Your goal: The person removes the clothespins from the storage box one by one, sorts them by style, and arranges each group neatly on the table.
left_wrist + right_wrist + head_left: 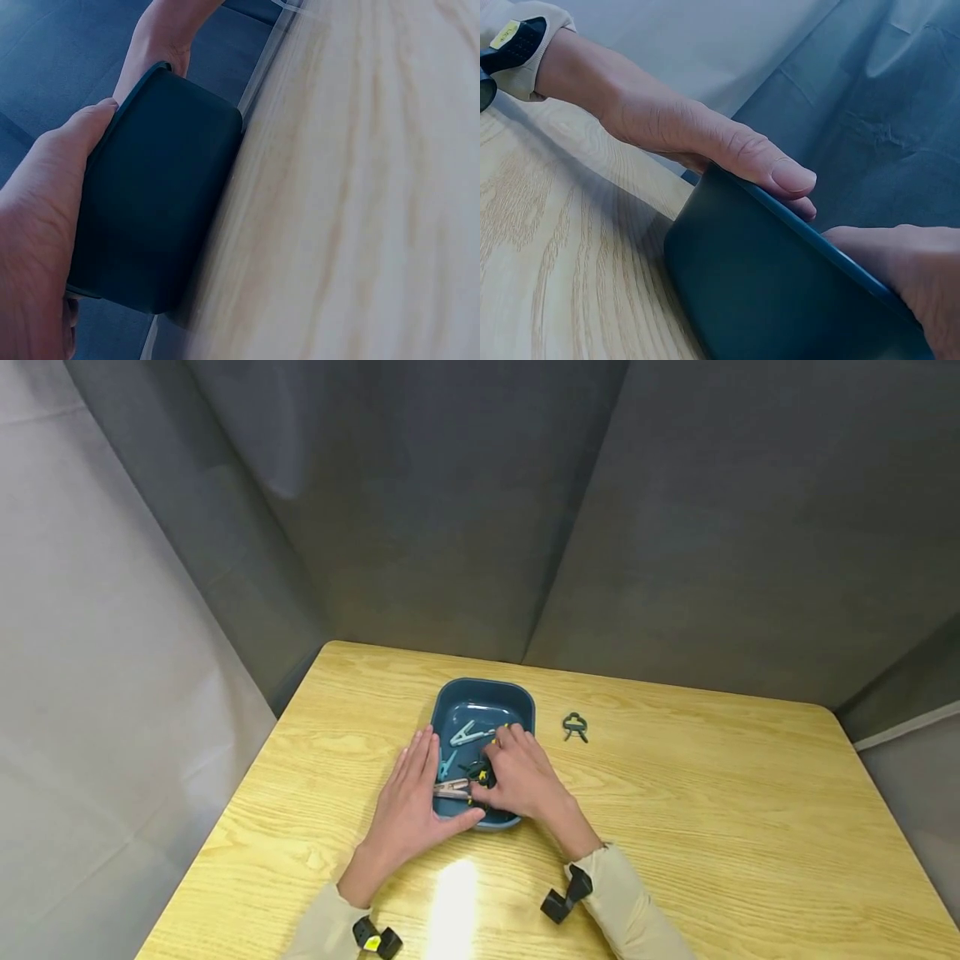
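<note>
Nearest the person, two beige sleeves come in over the front edge of the wooden counter (675, 827), each with a small black camera strapped at the wrist. Just beyond them the left hand (411, 802) lies flat against the left side of the dark blue tray (525, 702), fingers straight and held together along the outer wall, while the thumb hooks over the tray's near rim; the left wrist view shows that thumb resting on the edge.

The right hand (521, 777) reaches into the tray from the near right corner, its fingers curled down among the clips lying there. It touches a black and yellow clip (478, 771), but the pictures do not show whether the fingers actually pinch it.

A silver clip (452, 789) lies in the tray between the two hands, near the left thumb. Further in, a small teal clip (447, 765) and a pale blue-green clip (468, 733) rest on the tray floor.

Beyond the tray and to its right, a dark green clamp (575, 727) sits alone on the counter, well apart from both hands.
</note>
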Demonstrator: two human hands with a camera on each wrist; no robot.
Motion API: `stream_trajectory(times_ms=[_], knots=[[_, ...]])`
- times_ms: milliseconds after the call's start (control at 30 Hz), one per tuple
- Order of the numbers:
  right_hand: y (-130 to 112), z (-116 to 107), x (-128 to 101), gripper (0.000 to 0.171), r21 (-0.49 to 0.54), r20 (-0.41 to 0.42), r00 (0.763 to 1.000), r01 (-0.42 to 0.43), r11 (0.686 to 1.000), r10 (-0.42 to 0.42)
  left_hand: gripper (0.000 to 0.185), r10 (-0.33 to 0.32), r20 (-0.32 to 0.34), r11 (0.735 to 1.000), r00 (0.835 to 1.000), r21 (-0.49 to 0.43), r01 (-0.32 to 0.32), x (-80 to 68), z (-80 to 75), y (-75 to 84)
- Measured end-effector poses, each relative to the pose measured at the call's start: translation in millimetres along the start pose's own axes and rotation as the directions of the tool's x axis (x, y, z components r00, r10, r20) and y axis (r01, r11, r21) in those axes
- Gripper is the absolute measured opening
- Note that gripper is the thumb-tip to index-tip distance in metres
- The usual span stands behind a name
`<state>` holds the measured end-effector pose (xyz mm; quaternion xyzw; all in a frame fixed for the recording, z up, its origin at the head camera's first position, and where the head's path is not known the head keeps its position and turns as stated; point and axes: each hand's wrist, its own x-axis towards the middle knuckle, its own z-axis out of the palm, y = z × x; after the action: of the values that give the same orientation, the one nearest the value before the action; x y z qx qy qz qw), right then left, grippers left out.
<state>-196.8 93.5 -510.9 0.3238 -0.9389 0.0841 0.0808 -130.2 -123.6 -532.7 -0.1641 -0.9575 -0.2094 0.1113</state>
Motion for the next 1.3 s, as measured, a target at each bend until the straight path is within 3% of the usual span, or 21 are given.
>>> stream_trajectory(times_ms=[333,567,900,1167,1300], knots=[[-4.4,-1.7,-0.3,0.041,-0.017,0.017,1.0,-0.017,1.0,0.017,0.129,-0.018,0.019,1.0,1.0,-0.009,0.018,-4.0,-1.4,-1.3],[-6.0,-1.0,2.8,0.04,-0.018,0.031,0.999,-0.024,1.0,0.025,0.13,-0.016,-0.011,1.0,1.0,-0.006,0.016,-3.8,-1.3,-3.5],[-8.2,-0.5,5.1,0.042,-0.005,0.075,0.997,-0.022,1.0,0.022,0.13,-0.023,0.007,1.0,1.0,-0.003,0.023,-4.7,-1.7,-6.3],[-7.6,1.3,5.6,0.041,-0.018,0.045,0.999,0.002,1.0,-0.001,0.13,-0.03,0.005,1.0,1.0,-0.006,0.031,-5.6,-3.7,-5.6],[-7.8,1.0,5.1,0.048,-0.018,0.041,0.999,0.011,1.0,-0.01,0.129,-0.027,0.004,1.0,1.0,-0.01,0.027,-5.4,-4.3,-5.4]])
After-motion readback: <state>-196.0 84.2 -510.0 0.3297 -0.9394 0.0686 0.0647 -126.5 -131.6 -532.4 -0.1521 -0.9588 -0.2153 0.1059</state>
